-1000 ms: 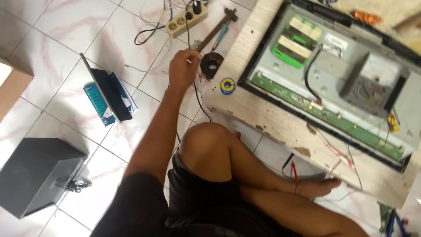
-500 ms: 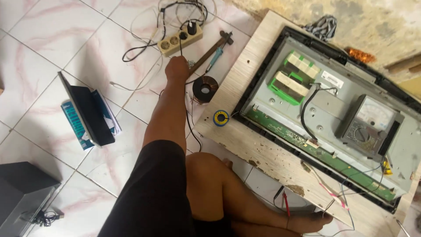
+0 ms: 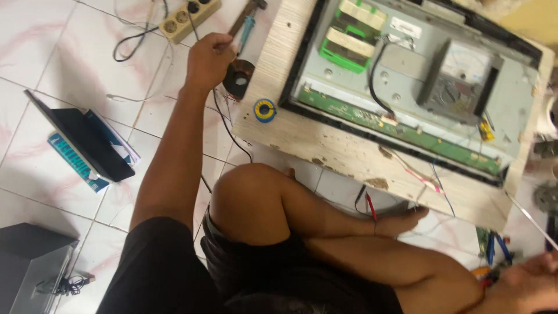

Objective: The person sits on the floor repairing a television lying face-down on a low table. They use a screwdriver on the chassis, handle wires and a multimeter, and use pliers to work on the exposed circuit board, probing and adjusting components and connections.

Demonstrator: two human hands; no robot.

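My left hand (image 3: 209,57) reaches out over the tiled floor, fingers closed on the near end of a blue-handled tool (image 3: 247,28) with a black cord (image 3: 224,119) trailing back from it. Just right of the hand sits a round dark stand (image 3: 238,78), and past it a small blue-and-yellow spool (image 3: 265,110) rests on the wooden board (image 3: 349,154). An opened flat-screen set (image 3: 407,75) lies on that board, circuit boards showing. My right hand (image 3: 537,279) is blurred at the bottom right, near a thin white rod (image 3: 526,214) and some coloured hand tools (image 3: 494,253); its grip is unclear.
A hammer (image 3: 247,10) and a beige power strip (image 3: 189,16) lie beyond my left hand. A black laptop-like device (image 3: 81,142) on a blue box is at the left, a dark box (image 3: 32,261) at the bottom left. My folded legs (image 3: 279,209) fill the centre.
The view has closed in and shifted right. My left hand has stayed by the round stand and closed at the blue tool. My right hand has come into view at the bottom right.
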